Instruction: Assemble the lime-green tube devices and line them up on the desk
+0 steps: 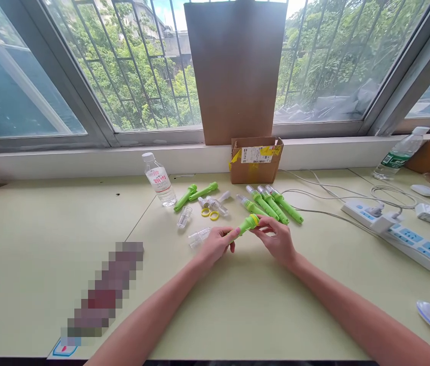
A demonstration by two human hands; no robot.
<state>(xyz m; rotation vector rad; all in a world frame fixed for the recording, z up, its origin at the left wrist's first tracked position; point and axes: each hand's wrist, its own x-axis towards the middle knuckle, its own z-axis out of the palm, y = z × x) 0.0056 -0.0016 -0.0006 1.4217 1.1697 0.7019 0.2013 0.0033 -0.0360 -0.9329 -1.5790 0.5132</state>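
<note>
A green flashlight-shaped plastic tube (244, 225) is gripped in my left hand (217, 243), tilted with its wide end up and to the right. Around that wide end sits a yellow ring (254, 219), pinched by the fingertips of my right hand (279, 240). Beside my left hand lies a clear ribbed plastic cap (198, 238), partly covered by the hand. Farther back are another clear cap (185, 217), loose yellow rings (214, 215) and two green tubes (204, 191). Several green tubes with clear tops (272, 204) lie behind my right hand.
A water bottle (160, 180) stands at back left, and a small cardboard box (255, 170) by the wall. To the right are a power strip (401, 236), loose cables (325, 197) and another bottle (400, 155). A pixelated object (104, 292) lies at front left.
</note>
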